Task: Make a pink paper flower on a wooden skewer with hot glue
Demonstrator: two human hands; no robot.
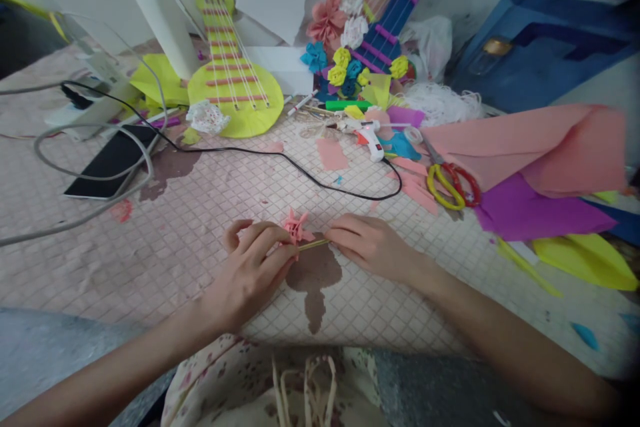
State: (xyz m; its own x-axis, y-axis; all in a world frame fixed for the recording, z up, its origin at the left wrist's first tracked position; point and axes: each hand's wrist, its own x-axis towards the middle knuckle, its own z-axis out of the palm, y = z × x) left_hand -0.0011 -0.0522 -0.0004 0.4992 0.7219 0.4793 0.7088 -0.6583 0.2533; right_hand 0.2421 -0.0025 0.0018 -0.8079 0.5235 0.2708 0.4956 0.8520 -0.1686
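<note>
Near the front of the table, my left hand (260,257) pinches a pink paper flower (296,227) at its base. A thin yellowish stick (314,244) runs from the flower towards the right. My right hand (367,243) grips the far end of that stick between thumb and fingers. The flower has pointed, folded petals and sits just above the left fingertips. How the stick meets the flower is hidden by the left fingers. A dark stain in the tablecloth lies beneath the stick.
Scissors (453,185) and a white glue gun (373,140) with a black cord lie beyond my right hand. Pink crepe paper (540,143) and purple paper (543,210) spread at right. A yellow paper guitar (235,90) leans behind; a phone (113,160) lies left.
</note>
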